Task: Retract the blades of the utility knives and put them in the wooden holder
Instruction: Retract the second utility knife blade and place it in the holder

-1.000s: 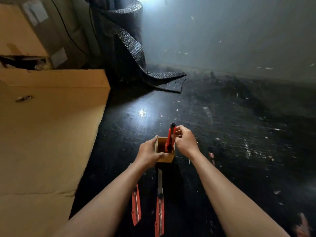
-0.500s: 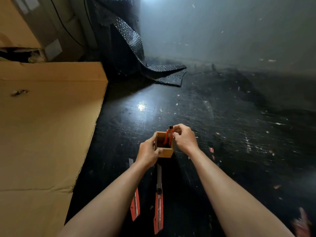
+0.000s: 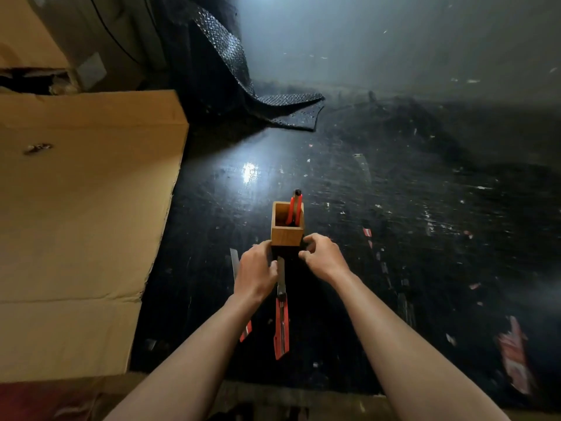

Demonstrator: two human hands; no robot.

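The small square wooden holder (image 3: 287,235) stands upright on the black floor. One red utility knife (image 3: 295,208) leans inside it, its black end sticking out above the rim. My left hand (image 3: 258,271) is just below the holder's left side and my right hand (image 3: 323,256) just below its right side; both have loosely curled fingers and hold nothing. A second red knife (image 3: 281,326) lies on the floor between my forearms with its blade out, the blade tip beside my left fingers. A third red knife (image 3: 246,329) is mostly hidden under my left forearm.
A large flat cardboard sheet (image 3: 85,192) covers the floor on the left. A roll of black textured matting (image 3: 224,65) stands at the back, its end spread on the floor. Red paper scraps (image 3: 514,357) and small debris lie on the right.
My right hand let go of the knife, which now stands in the holder. My left hand released the holder. Both hands pulled back toward me, down to the holder's base.
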